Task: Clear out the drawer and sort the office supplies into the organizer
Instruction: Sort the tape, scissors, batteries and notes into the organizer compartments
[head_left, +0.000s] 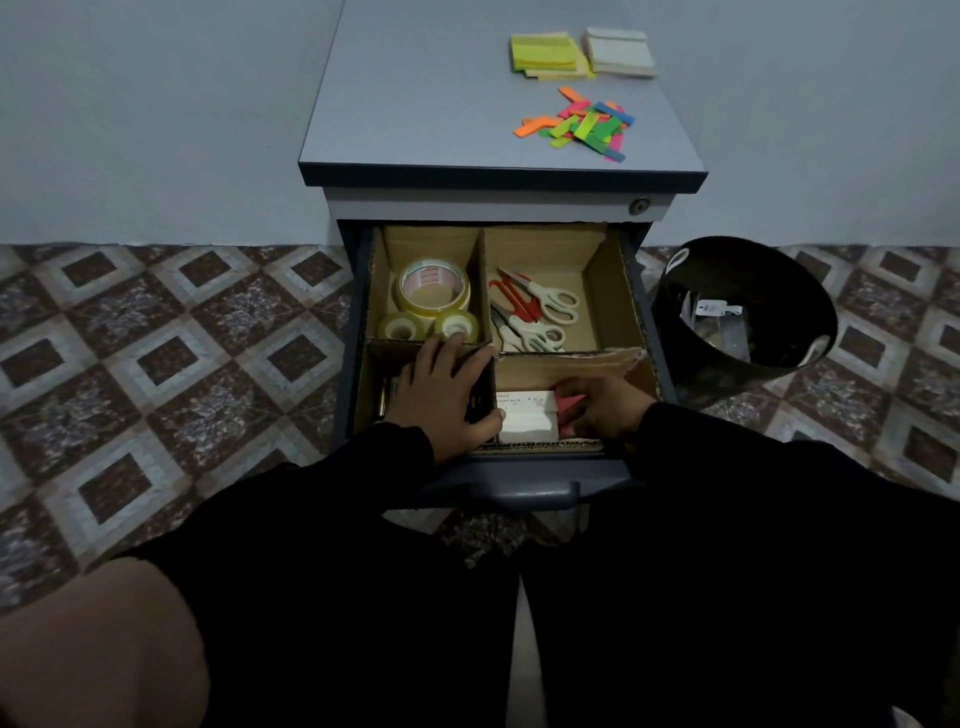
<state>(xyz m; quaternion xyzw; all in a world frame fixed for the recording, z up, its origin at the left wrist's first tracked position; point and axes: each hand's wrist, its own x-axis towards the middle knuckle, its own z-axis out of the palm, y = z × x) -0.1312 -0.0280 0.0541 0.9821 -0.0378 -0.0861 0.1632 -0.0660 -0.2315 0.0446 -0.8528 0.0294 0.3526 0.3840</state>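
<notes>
Drawer (524, 488) pulled open, cardboard organizer (613, 291) set inside with four compartments; left hand (441, 395) lies on the centre divider, fingers spread and mostly straight, thumb down its right side, likely bracing the flimsy card while the other hand works; right hand (605, 408) is down in the front-right compartment, fingers curled around a red/pink item (571, 402), looks like a pinch but exact hold cannot be told, partly hidden; white sticky-note pack (524, 418) lies just beside it in the same compartment; tape rolls (431, 299) sit back-left, scissors (535, 312) back-right, so sorting by type looks well along; yellow note pads (545, 52), a white pad (618, 52) and loose coloured tabs (576, 127) wait on the cabinet top (415, 104), probably staged for filing; black bin (743, 312) near the cabinet on the right, some scraps inside; patterned tile floor (156, 338), plain pale wall (156, 104); dim light.
</notes>
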